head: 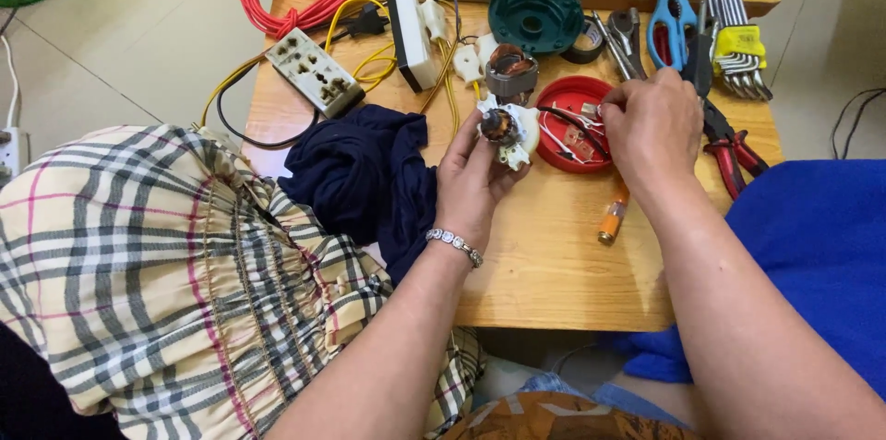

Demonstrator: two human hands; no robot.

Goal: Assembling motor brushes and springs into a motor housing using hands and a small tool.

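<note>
Desk (554,255): wood, full of tools and wires.
Dark blue cloth (365,172): bunched up on the desk, just left of the left hand.
Right hand (651,121): fingers pinched together over the red lid, on thin wires.
Left hand (475,177): curled around the small motor, holding it up above the desk.
Red lid (572,94): round, flat on the desk, small parts inside.
Small motor (506,126): white frame, copper middle, beside the red lid.
Orange tool (611,218): lying under the right hand.
</note>
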